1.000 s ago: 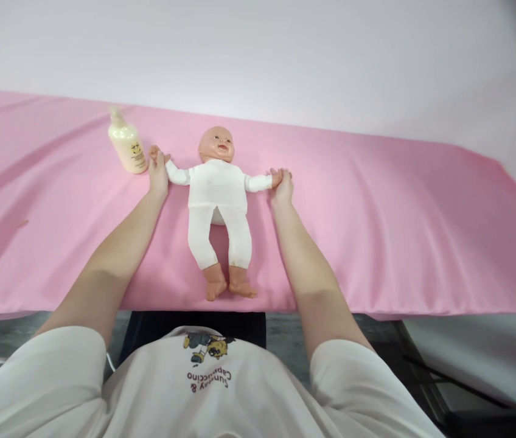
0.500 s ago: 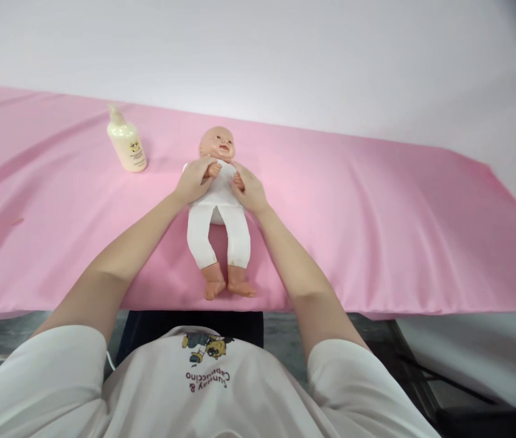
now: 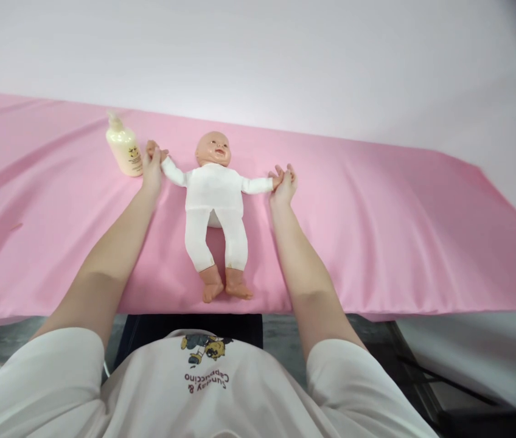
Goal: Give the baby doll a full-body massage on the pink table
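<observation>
In the head view, a baby doll [image 3: 215, 190] with a bare, smooth, flesh-coloured head, a white long-sleeved fabric top and white fabric leggings lay face up on a counter [image 3: 376, 237] covered with a creased pink cloth. The doll was positioned near the front edge of the counter, between the person's two forearms, with its head directed away from the person and its bare feet directed toward the front edge. Both doll arms were extended outward to the sides, and the legs were slightly parted. The left hand [image 3: 151, 171] was closed in a pinching grip on the doll's hand at the left of the view. The right hand [image 3: 284, 187] pinched the doll's other hand; at least one of its fingers projected upward, clear of the grip. A pale yellow, cylindrical pump bottle [image 3: 124, 149] with a translucent neck and a dark printed cartoon face was located on the cloth just beside the left hand, on the side opposite the doll. Whether bottle and hand were in contact could not be determined. A small, thin, orange-tan mark or item [image 3: 16, 226] was visible on the cloth at the far left; its type could not be identified. A plain white surface [image 3: 258, 61] extended beyond the rear edge of the counter. The person wore a light short-sleeved shirt [image 3: 148, 389] with a printed cartoon figure and lettering.
</observation>
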The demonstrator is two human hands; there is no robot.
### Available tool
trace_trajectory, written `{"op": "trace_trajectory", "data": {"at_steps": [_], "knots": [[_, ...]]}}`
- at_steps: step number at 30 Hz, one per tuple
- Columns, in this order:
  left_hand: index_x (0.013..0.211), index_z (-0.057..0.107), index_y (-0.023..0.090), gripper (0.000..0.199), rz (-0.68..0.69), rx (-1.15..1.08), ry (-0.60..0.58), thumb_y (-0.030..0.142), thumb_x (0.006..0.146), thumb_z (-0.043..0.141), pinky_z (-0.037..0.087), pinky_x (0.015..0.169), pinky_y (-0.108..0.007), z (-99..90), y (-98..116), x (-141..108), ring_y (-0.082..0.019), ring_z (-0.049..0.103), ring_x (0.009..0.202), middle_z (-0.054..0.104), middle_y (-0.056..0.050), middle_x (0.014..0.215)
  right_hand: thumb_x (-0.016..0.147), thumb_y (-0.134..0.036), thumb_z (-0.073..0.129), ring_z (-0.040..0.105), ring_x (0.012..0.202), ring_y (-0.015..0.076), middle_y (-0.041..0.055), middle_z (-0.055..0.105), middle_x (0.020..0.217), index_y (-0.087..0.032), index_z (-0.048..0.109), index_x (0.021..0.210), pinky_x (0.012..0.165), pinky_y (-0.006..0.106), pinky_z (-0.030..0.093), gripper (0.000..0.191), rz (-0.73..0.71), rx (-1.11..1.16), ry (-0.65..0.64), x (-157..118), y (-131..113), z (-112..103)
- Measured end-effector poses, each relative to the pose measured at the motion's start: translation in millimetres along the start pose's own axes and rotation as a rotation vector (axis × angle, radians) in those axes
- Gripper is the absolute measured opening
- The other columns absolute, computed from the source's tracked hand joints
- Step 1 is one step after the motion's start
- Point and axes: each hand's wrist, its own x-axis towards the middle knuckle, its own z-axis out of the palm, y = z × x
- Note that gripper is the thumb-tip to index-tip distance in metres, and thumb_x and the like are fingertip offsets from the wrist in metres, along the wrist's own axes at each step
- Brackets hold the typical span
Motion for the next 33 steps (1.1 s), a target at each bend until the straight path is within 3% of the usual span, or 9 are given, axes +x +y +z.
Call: {"op": "trace_trajectory", "data": {"at_steps": [4, 7, 10, 13, 18, 21, 26, 30, 33], "knots": [[0.105, 0.055, 0.022, 0.029, -0.250, -0.112, 0.140, 0.051, 0.106, 0.052, 0.055, 0.111, -0.042, -19.9, -3.4, 3.6, -0.015, 0.068, 0.116, 0.071, -0.004, 0.111, 0.106, -0.040, 0.042, 0.073, 0.092, 0.0154, 0.0082, 0.068, 0.118, -0.024, 0.053, 0.118, 0.096, 0.046, 0.064, 0.023, 0.347, 0.153, 0.223, 5.9, 11.4, -10.8], [0.098, 0.056, 0.024, 0.032, -0.250, -0.117, 0.181, 0.055, 0.095, 0.067, 0.056, 0.109, -0.042, -18.9, 2.4, 2.9, -0.022, 0.069, 0.122, 0.071, -0.005, 0.107, 0.105, -0.042, 0.047, 0.072, 0.095, 0.0155, 0.0065, 0.068, 0.115, -0.024, 0.054, 0.115, 0.099, 0.045, 0.063, 0.022, 0.323, 0.143, 0.201, 4.3, 1.5, -6.4], [0.108, 0.059, 0.027, 0.043, -0.051, 0.003, 0.019, 0.060, 0.086, 0.076, 0.054, 0.112, -0.048, -3.6, 11.9, -4.8, -0.027, 0.068, 0.125, 0.072, -0.008, 0.110, 0.100, -0.054, 0.058, 0.072, 0.106, 0.0177, 0.0065, 0.068, 0.121, -0.026, 0.055, 0.125, 0.106, 0.047, 0.059, 0.038, -0.004, -0.009, -0.061, -8.5, -19.2, 11.5], [0.127, 0.061, 0.030, 0.053, 0.157, 0.168, -0.279, 0.058, 0.085, 0.078, 0.049, 0.117, -0.050, 18.5, 19.5, -21.6, -0.028, 0.065, 0.130, 0.071, -0.010, 0.122, 0.096, -0.063, 0.061, 0.070, 0.114, 0.0216, 0.0087, 0.070, 0.122, -0.027, 0.062, 0.123, 0.109, 0.045, 0.057, 0.045, -0.260, -0.220, -0.390, -36.3, -40.2, 38.0], [0.140, 0.061, 0.022, 0.054, 0.413, 0.512, -0.661, 0.047, 0.093, 0.064, 0.041, 0.124, -0.050, 43.5, 19.9, -53.9, -0.031, 0.060, 0.137, 0.066, -0.016, 0.143, 0.099, -0.049, 0.055, 0.067, 0.123, 0.0273, 0.0122, 0.073, 0.128, -0.024, 0.069, 0.124, 0.117, 0.049, 0.051, 0.038, -0.529, -0.646, -0.810, -80.7, -46.1, 64.0], [0.140, 0.064, 0.022, 0.049, 0.524, 0.681, -0.768, 0.039, 0.096, 0.056, 0.046, 0.118, -0.050, 49.6, 17.5, -66.8, -0.030, 0.065, 0.128, 0.071, -0.015, 0.136, 0.096, -0.038, 0.054, 0.065, 0.128, 0.0303, 0.0134, 0.073, 0.132, -0.023, 0.070, 0.127, 0.119, 0.053, 0.047, 0.038, -0.610, -0.800, -0.897, -89.0, -38.9, 63.8], [0.137, 0.066, 0.022, 0.043, 0.528, 0.667, -0.763, 0.040, 0.098, 0.056, 0.045, 0.117, -0.048, 47.3, 16.6, -62.7, -0.030, 0.065, 0.125, 0.072, -0.015, 0.130, 0.097, -0.046, 0.058, 0.066, 0.126, 0.0283, 0.0144, 0.071, 0.132, -0.023, 0.064, 0.133, 0.118, 0.051, 0.049, 0.044, -0.530, -0.619, -0.763, -71.4, -34.8, 54.2], [0.140, 0.056, 0.027, 0.053, 0.357, 0.351, -0.383, 0.051, 0.095, 0.070, 0.044, 0.119, -0.045, 23.3, 13.0, -29.9, -0.026, 0.063, 0.128, 0.067, -0.012, 0.129, 0.095, -0.060, 0.063, 0.068, 0.122, 0.0229, 0.0113, 0.065, 0.132, -0.027, 0.049, 0.141, 0.117, 0.050, 0.050, 0.059, -0.300, -0.254, -0.386, -30.3, -19.0, 33.6], [0.130, 0.055, 0.029, 0.055, 0.181, 0.162, -0.114, 0.057, 0.089, 0.077, 0.050, 0.114, -0.047, -0.3, 7.0, -7.4, -0.025, 0.067, 0.121, 0.068, -0.009, 0.118, 0.091, -0.058, 0.064, 0.069, 0.115, 0.0187, 0.0112, 0.055, 0.136, -0.026, 0.045, 0.134, 0.112, 0.049, 0.055, 0.058, -0.114, -0.053, -0.093, -0.8, 4.6, 10.5]]}}
